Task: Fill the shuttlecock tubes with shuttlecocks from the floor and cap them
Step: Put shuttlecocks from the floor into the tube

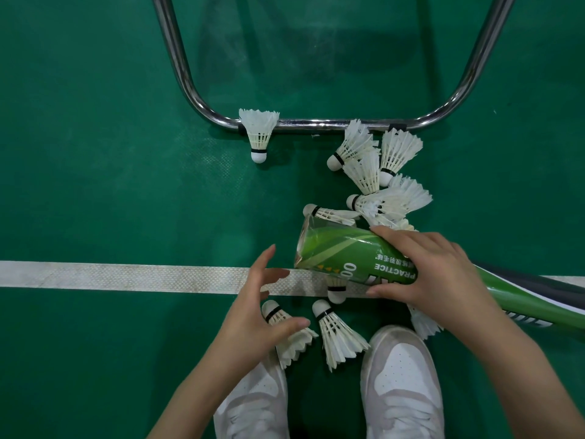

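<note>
On the far left of the scatter, one feather shuttlecock (259,134) lies alone on the green floor (95,185), its skirt touching the chrome tube frame (316,124). Nearer, the left hand (253,315) hovers over the shuttlecock (286,331) by the left shoe (253,397), fingers (266,259) spread and gently bent, gripping nothing.

Just right of it lies another shuttlecock (335,334), and a cork (336,293) peeks from under the tube on the white court line (126,277).

The right hand (433,270) curls over the green shuttlecock tube (342,255), thumb on the near side, holding it tilted with its open mouth toward the left. A second green tube (535,299) runs off to the right behind that wrist.

Beyond the tube a heap of shuttlecocks (380,182) lies tangled: I count five or six there. One more skirt (422,323) shows under the right wrist, near the right shoe (402,388). That makes roughly ten or eleven birds, two tubes, and no cap in sight.

These should be feather-light and fragile; I'd pinch each by the firm cork and slide it in cork-first, so the feathers aren't crushed. The cardboard-like tube looks stiff and light, easily held round its middle.
</note>
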A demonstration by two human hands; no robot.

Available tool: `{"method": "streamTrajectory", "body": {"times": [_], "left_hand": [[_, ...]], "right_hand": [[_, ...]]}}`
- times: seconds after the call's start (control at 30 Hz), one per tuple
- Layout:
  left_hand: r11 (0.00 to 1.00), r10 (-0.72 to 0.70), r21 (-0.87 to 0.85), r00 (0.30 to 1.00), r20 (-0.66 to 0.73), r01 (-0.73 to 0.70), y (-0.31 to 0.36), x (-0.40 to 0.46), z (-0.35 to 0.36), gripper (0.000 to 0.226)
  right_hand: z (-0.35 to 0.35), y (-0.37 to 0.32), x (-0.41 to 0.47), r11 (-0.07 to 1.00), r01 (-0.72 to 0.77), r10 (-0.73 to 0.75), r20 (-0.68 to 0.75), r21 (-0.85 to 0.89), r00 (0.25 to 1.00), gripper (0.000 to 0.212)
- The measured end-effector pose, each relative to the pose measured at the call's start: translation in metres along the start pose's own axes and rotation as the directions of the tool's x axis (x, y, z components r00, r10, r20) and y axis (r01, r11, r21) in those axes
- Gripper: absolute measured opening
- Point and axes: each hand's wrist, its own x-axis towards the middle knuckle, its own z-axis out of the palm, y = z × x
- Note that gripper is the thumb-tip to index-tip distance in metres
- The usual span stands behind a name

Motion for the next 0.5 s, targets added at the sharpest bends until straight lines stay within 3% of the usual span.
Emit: {"method": "streamTrajectory", "body": {"times": [0.13,0.33,0.5], "left_hand": [[0.995,-0.053,0.095,0.994,0.097,0.044,-0.007,-0.010,0.004,0.103],[0.969,-0.020,0.247,0.983,0.181,-0.026,-0.012,-0.012,0.001,0.106],[0.967,0.004,0.252,0.986,0.164,-0.046,-0.012,-0.010,0.002,0.099]], "right_hand": [[-0.001,0.000,0.000,1.000,-0.008,0.008,0.016,0.001,1.000,0.091],[-0.001,-0.001,0.000,1.000,-0.009,0.009,0.017,0.008,1.000,0.091],[-0.002,0.000,0.001,1.000,-0.016,0.017,0.044,-0.008,0.999,0.091]]}}
